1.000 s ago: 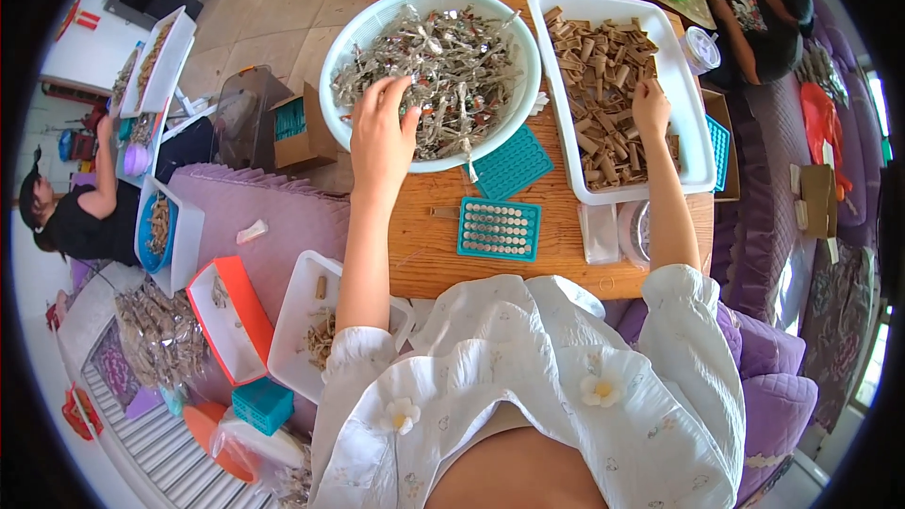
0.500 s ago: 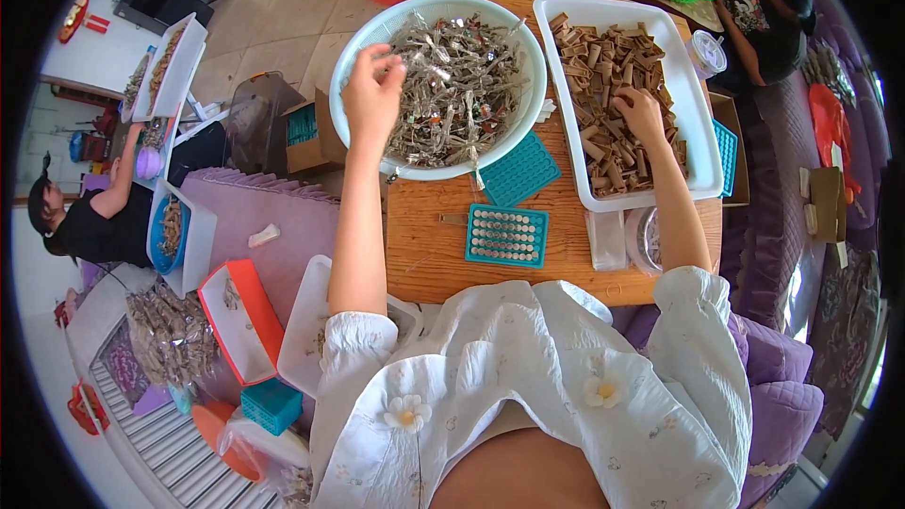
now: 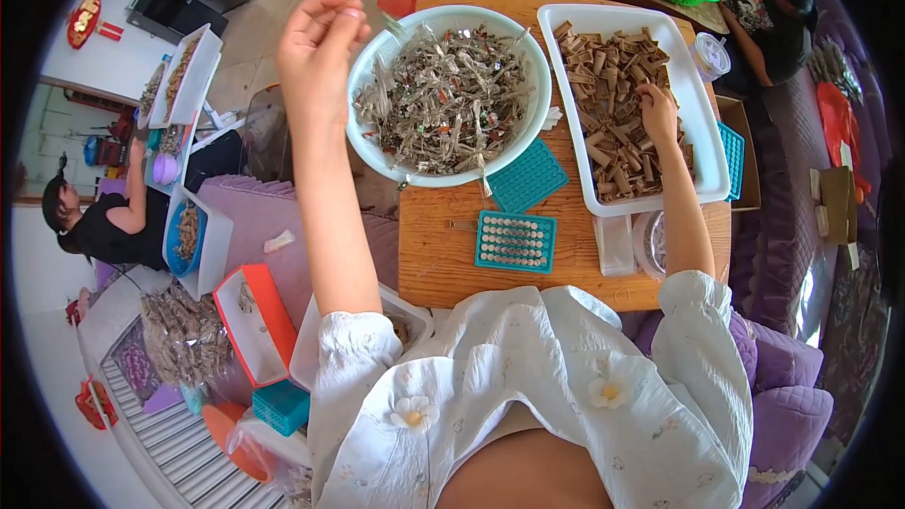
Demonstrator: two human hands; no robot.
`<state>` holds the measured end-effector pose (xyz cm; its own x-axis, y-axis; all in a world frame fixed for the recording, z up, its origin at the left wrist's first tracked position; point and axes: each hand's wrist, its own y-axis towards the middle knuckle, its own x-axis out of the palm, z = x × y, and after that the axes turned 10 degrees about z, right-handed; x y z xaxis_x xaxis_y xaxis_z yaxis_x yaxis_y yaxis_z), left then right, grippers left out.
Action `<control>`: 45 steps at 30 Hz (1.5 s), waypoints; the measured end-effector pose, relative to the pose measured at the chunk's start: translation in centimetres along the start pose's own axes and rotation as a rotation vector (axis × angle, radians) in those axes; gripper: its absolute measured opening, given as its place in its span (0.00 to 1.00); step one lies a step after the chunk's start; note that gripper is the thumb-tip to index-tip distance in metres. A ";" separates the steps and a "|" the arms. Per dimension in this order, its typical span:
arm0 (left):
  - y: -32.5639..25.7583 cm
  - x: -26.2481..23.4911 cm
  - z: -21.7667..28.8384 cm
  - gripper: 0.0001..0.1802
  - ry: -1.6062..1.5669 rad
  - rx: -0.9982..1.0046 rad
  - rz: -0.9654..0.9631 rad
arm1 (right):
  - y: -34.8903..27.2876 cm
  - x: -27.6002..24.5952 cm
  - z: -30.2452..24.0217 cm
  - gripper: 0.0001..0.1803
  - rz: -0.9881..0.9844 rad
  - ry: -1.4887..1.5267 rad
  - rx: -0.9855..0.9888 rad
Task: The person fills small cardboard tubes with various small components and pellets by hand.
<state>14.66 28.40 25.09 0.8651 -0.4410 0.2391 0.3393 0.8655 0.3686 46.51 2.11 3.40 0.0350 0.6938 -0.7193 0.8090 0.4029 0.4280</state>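
Observation:
My left hand (image 3: 319,52) is raised beside the left rim of a pale round bowl (image 3: 544,94), its fingers curled in a pinch; what they hold is too blurred to name. Heaped in that bowl are shiny clear-film bundles (image 3: 443,99) with frayed ends. Over on the right, my right hand (image 3: 659,115) reaches into a white tray (image 3: 705,123) of small brown curled pieces (image 3: 603,85). Its fingertips are bent down among the pieces, and what lies between them is hidden. Nearer me is a teal rack (image 3: 516,241) with rows of silvery round tops.
Another teal rack (image 3: 530,176) lies partly under the bowl. A clear box (image 3: 617,245) and a round clear tub (image 3: 649,240) stand below the tray. A lidded cup (image 3: 709,55) is at its right. Two people sit nearby, one left (image 3: 111,226), one far right (image 3: 768,24).
My left hand has lifted from over the bowl and moved up and left past its rim. My right hand stays in the tray, slightly shifted. The whole view has tilted a little.

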 end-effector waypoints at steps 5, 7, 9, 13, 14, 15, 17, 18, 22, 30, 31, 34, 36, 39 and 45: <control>-3.1 -0.5 -6.3 0.09 0.289 -0.161 -0.013 | -0.1 0.0 -0.9 0.11 -0.013 0.017 -0.026; -4.5 -1.2 -8.7 0.10 0.358 -0.217 -0.037 | -0.1 -0.2 -1.0 0.11 -0.040 0.016 -0.021; -5.8 -2.0 -10.2 0.09 0.435 -0.163 -0.057 | -0.2 -0.2 -1.1 0.11 -0.073 0.020 -0.017; -7.5 -2.8 -10.9 0.08 0.589 -0.128 -0.164 | -0.1 0.0 -0.6 0.11 -0.071 -0.009 -0.018; -7.7 -2.6 -10.6 0.08 0.617 -0.125 -0.202 | -0.1 0.1 -0.4 0.11 -0.061 -0.026 -0.033; -8.0 -2.4 -10.2 0.08 0.617 -0.128 -0.202 | 0.0 0.2 -0.1 0.11 -0.068 -0.038 -0.040; -8.5 -1.6 -9.6 0.08 0.705 -0.125 -0.317 | 0.1 0.3 0.1 0.11 -0.076 -0.041 -0.041; -8.7 -1.3 -9.9 0.08 0.705 -0.127 -0.315 | 0.1 0.3 0.0 0.11 -0.083 -0.043 -0.043; -9.7 1.3 -9.8 0.13 0.990 -0.068 -0.475 | 0.0 0.2 -0.1 0.11 -0.114 -0.018 -0.037; -9.1 2.0 -10.5 0.11 1.231 0.006 -0.585 | 0.1 0.5 -0.1 0.08 -0.096 -0.009 -0.039; -8.8 1.6 -10.0 0.13 1.029 -0.013 -0.491 | 0.2 0.5 0.2 0.08 -0.094 -0.009 -0.036; -7.6 -0.6 -8.4 0.13 0.546 -0.168 -0.247 | 0.7 0.5 0.4 0.04 0.102 0.106 -0.012; -7.1 -1.6 -6.7 0.10 0.364 -0.191 -0.156 | 0.6 -0.2 -0.1 0.04 0.178 0.062 -0.065; -6.8 -2.8 -4.5 0.10 0.062 -0.298 -0.029 | 0.7 -0.2 -0.2 0.04 0.163 0.092 0.061; -9.2 -3.6 -1.8 0.11 -0.053 -0.284 -0.033 | 0.2 -1.9 -3.6 0.08 0.185 0.258 0.170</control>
<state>9.07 22.43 19.17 0.8338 -0.4756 0.2802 0.4634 0.8789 0.1127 44.51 2.98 6.82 0.0581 0.8822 -0.4673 0.8895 0.1668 0.4253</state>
